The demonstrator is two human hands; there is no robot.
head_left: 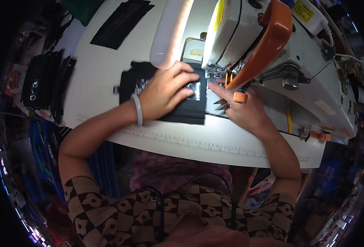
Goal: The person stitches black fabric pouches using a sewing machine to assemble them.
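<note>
A black fabric piece (186, 113) with a shiny clear window (195, 91) lies at the sewing machine's needle area (208, 74). My left hand (165, 90), a pale bangle on its wrist, rests on top of the fabric with its fingers stretched out and slightly bent. Beside the fabric's right edge is my right hand (248, 108), its index finger pointing toward the presser foot. Dark pointed blades, like those of thread snips (220, 104), stick out from its curled fingers; the handles are hidden in the palm.
The sewing machine (314, 82) with an orange guard (274, 39) fills the right side. A lit tube lamp (169, 37) hangs over the table. Black fabric pieces lie at the back (122, 24) and in a stack at the left (46, 82). A ruler scale (182, 143) runs along the front edge.
</note>
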